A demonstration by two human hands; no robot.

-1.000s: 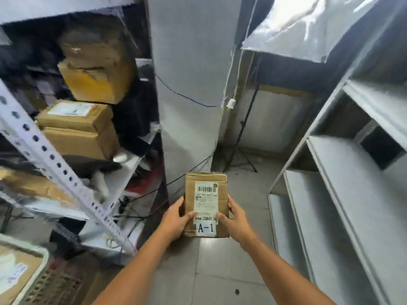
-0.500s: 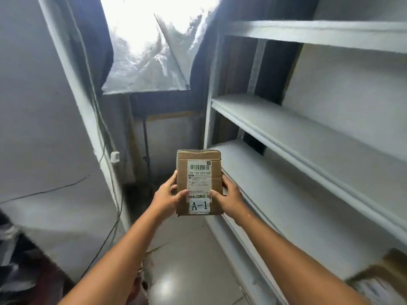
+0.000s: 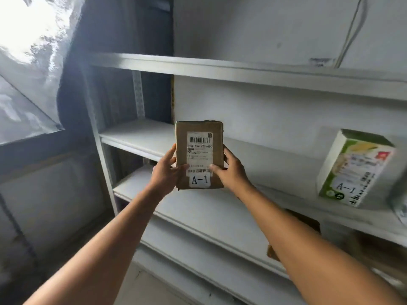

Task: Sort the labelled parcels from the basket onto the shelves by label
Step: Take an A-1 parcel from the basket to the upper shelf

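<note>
While a green-and-white box (image 3: 354, 168) marked A-1 already stands on the middle shelf (image 3: 141, 133) at the right, the brown parcel (image 3: 199, 155), whose sticker (image 3: 199, 180) also reads A-1, is not yet placed: it is held upright in the air in front of that same shelf, well left of the box. Left hand (image 3: 166, 172) and right hand (image 3: 229, 170) grip its two long sides, fingers curled round the edges, thumbs on the labelled face. Setting it down is what seems left for this parcel; the basket is out of view, so I cannot tell how many more wait.
</note>
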